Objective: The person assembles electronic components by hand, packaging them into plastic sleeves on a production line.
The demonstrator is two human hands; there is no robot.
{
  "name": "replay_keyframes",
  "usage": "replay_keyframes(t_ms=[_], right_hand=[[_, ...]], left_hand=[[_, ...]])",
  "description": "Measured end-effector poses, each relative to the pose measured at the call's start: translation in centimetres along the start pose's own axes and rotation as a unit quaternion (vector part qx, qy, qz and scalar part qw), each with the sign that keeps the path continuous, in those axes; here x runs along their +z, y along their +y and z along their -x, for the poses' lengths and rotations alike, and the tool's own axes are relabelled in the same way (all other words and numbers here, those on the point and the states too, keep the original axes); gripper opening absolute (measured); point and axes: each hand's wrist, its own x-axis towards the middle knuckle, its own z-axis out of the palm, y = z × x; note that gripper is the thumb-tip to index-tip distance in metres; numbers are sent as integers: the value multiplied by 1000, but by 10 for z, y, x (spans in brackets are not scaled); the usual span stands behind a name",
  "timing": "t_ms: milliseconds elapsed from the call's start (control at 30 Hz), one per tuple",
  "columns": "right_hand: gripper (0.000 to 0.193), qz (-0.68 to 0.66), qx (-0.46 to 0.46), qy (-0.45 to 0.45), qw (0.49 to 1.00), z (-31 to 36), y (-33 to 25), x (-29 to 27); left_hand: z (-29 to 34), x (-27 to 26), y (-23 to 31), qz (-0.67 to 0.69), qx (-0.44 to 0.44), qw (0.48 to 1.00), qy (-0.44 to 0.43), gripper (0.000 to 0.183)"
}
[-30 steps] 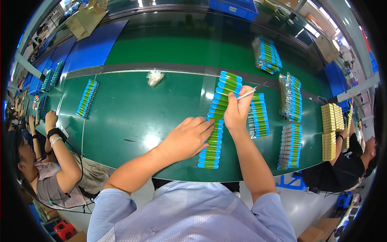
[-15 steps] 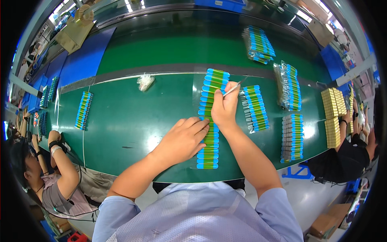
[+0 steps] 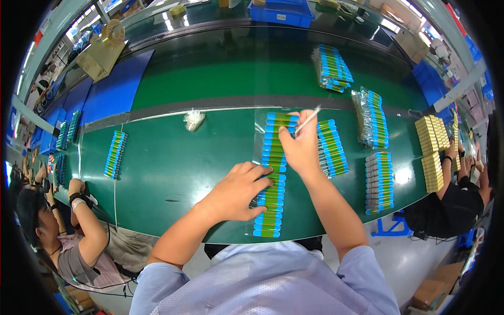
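A long column of rounded blue-and-green strips (image 3: 268, 223) lies on the table in front of me, running away from my body. My left hand (image 3: 233, 191) rests across its middle, with the fingers spread and the fingertips on the strips. Beside the far part of the column, my right hand (image 3: 302, 149) is closed around a slim, pale, pen-like tool (image 3: 308, 119), which points up and right. The right thumb is at the edge of the column. Clear film shows along its left side. The tool's lower end is hidden in my hand.
More strip bundles stand to the right: one beside my right wrist (image 3: 332, 149), a grey-backed stack (image 3: 380, 184), and bagged piles (image 3: 374, 121) farther off. Crumpled clear plastic (image 3: 193, 119) and another bundle (image 3: 115, 155) lie left. Gold-coloured blocks (image 3: 431, 144) sit far right. People work at both sides.
The column has slid a little toward me, and my hands have shifted with it. The tool in my right hand has turned more upright. The whole view has tilted slightly.
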Motion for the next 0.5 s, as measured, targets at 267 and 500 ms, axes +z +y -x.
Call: replay_keyframes(t_ms=[267,500], right_hand=[[29,400,-173,-53,898,-79,14,6],[37,120,-216,85,965,-20,-115,-79]], left_hand=[[-5,0,0,5,-9,1000,2,65],[-3,7,-5,-51,-34,997,42,82]])
